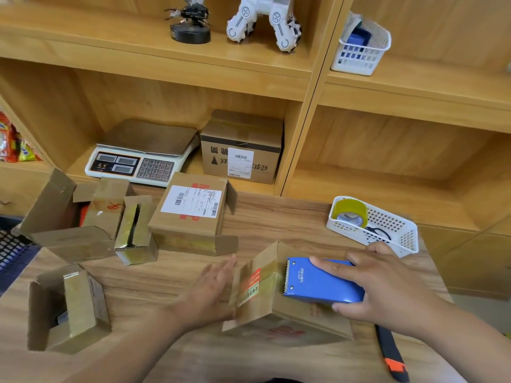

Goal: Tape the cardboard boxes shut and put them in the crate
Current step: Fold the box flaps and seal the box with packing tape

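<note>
Lower centre, the right hand [383,284] grasps a blue dispenser [322,283] resting on a box [287,330]. The blurred left hand [211,291] lies flat, fingers straight, against its flap. Open boxes [66,308] sit further left on the worktop [276,217], and the crate [11,252] is at the left edge.

Nearest brown box [257,294], flaps up, lies under a blue tape dispenser [320,280]; four more boxes [190,214] sit leftward.

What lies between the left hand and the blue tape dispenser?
In the head view, a raised brown cardboard flap with a red label separates the left hand from the blue tape dispenser.
</note>
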`<act>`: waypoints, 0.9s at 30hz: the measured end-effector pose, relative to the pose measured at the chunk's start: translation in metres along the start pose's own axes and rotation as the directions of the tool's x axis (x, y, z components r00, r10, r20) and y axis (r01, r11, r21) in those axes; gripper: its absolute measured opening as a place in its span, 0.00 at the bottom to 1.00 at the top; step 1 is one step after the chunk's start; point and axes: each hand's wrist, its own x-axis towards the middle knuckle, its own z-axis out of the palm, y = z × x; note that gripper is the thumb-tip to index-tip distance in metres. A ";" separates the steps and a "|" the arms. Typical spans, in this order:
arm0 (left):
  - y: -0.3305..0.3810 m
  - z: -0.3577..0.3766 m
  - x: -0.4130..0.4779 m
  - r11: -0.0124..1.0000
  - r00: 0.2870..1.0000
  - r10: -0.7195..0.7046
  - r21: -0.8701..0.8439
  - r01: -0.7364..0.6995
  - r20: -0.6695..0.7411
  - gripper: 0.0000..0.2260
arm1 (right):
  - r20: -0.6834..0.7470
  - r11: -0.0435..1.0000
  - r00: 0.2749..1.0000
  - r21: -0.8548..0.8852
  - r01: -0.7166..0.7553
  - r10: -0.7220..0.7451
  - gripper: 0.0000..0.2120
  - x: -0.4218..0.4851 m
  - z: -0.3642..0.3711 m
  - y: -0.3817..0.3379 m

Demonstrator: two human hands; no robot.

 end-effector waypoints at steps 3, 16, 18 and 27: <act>0.034 -0.030 0.002 0.962 0.992 0.068 -0.256 -0.094 -0.110 0.54 | 0.011 1.000 1.000 -0.006 0.005 -0.005 0.30 0.003 -0.003 -0.007; 0.076 -0.029 0.016 0.957 0.977 0.154 -0.226 -0.185 -0.148 0.62 | 0.076 0.990 0.990 -0.074 0.121 -0.115 0.36 0.038 -0.023 -0.044; 0.066 -0.030 0.014 0.957 0.982 0.132 -0.240 -0.162 -0.139 0.62 | 0.087 0.982 0.986 -0.110 0.151 -0.141 0.37 0.044 -0.022 -0.049; 0.038 -0.028 0.004 0.951 0.989 0.034 -0.301 -0.076 -0.141 0.60 | 0.091 0.964 0.971 -0.128 0.233 -0.223 0.35 0.064 -0.021 -0.061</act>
